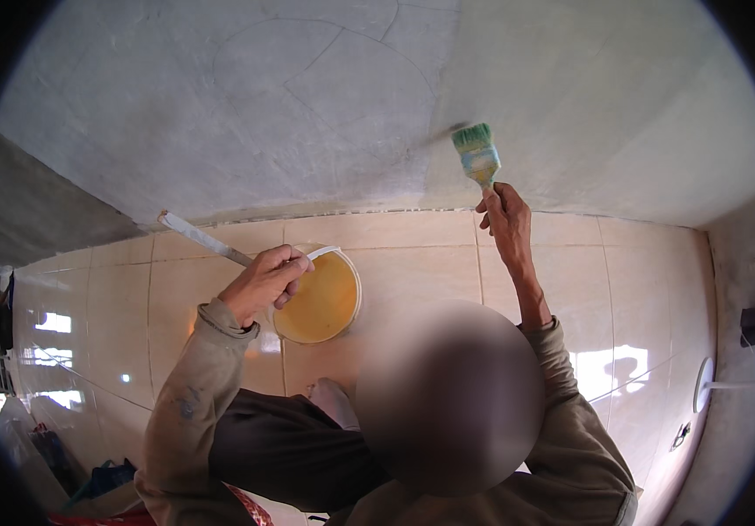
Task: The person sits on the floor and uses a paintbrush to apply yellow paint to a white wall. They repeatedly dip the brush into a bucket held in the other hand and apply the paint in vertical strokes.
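My right hand (508,214) is closed around the handle of a flat paintbrush (478,154) with green-stained bristles, held up before the plastered wall (325,118). Whether the bristles touch the wall, I cannot tell. A damp-looking dark mark lies just left of the bristle tips. A whitish stick (200,238) runs up and left from my left hand (271,279), which grips its lower end. Below that hand stands a round bucket (358,296) of yellow-orange liquid, and its white handle passes by my fingers; whether they hold the handle too is unclear.
Glossy beige floor tiles (417,263) meet the wall, which bears thin curved lines. A dark grey surface (35,204) adjoins at left. Bags and other items (111,477) lie at lower left. A white disc on a rod (703,384) is at right. My foot (333,401) is near the bucket.
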Tool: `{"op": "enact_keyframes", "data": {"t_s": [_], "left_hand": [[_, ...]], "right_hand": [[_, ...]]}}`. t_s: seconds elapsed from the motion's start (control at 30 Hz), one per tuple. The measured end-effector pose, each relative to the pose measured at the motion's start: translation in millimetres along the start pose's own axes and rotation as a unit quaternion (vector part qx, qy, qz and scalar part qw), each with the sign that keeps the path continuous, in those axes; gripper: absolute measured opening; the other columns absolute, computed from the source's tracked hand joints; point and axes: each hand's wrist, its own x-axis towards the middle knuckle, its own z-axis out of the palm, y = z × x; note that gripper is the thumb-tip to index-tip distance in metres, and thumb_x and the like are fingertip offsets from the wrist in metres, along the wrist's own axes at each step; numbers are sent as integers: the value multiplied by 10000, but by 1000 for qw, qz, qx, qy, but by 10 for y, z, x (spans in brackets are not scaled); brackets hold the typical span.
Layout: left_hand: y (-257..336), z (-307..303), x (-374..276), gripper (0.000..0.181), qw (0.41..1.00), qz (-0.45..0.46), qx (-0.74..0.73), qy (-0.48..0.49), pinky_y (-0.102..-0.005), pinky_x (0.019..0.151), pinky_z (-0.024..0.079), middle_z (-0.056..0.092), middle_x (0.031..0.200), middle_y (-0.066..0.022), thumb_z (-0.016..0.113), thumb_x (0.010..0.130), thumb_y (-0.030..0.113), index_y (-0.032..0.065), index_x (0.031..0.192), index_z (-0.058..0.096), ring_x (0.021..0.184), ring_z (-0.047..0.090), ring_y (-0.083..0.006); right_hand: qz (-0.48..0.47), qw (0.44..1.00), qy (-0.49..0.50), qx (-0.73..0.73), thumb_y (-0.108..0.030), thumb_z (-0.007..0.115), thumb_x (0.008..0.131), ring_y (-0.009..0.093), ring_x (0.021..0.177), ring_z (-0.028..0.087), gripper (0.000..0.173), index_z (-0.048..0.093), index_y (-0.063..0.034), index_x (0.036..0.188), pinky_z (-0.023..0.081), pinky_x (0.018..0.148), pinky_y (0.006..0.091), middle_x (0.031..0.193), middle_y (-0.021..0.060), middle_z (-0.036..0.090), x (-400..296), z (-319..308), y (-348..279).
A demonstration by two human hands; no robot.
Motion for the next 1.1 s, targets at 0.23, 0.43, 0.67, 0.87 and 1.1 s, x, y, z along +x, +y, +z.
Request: {"op": "enact_keyframes", "data": {"t_s": [0.23,0.43,0.67,0.87,1.1], "left_hand": [[-1,14,-29,300,1000,-7,3,5,-242,550,389,495,759,0,544,1029,319,33,1078,619,642,448,-79],[-9,-6,-26,294,1000,-1,3,5,-245,549,391,499,767,-3,537,1030,313,33,1070,618,641,448,-80],[-40,-14,-14,301,1000,-1,-1,3,-246,546,385,502,776,-9,544,1023,312,25,1078,615,634,446,-83],[25,12,-25,297,1000,-4,1,0,-248,537,378,493,746,0,539,1029,301,22,1091,617,597,441,-85],[-6,5,11,286,1000,9,-2,-1,-245,542,382,502,763,-6,520,1026,273,7,1086,608,622,455,-86]], "right_hand": [[51,998,18,-25,-335,574,1009,87,536,544,383,660,37,1035,400,448,244,726,57,633,-42,-108,172],[43,999,-16,-7,-381,582,997,91,545,548,419,657,27,1051,405,469,245,740,62,635,137,-145,250],[248,940,-105,210,-385,590,956,139,703,615,437,655,39,1039,484,555,291,858,99,676,-465,102,751],[328,902,-124,251,-342,626,937,143,722,618,386,648,24,1057,504,554,304,891,99,687,-162,244,1238],[171,954,-130,207,-238,650,951,184,639,652,568,360,34,1357,542,555,307,1082,261,678,-498,-243,262]]}}
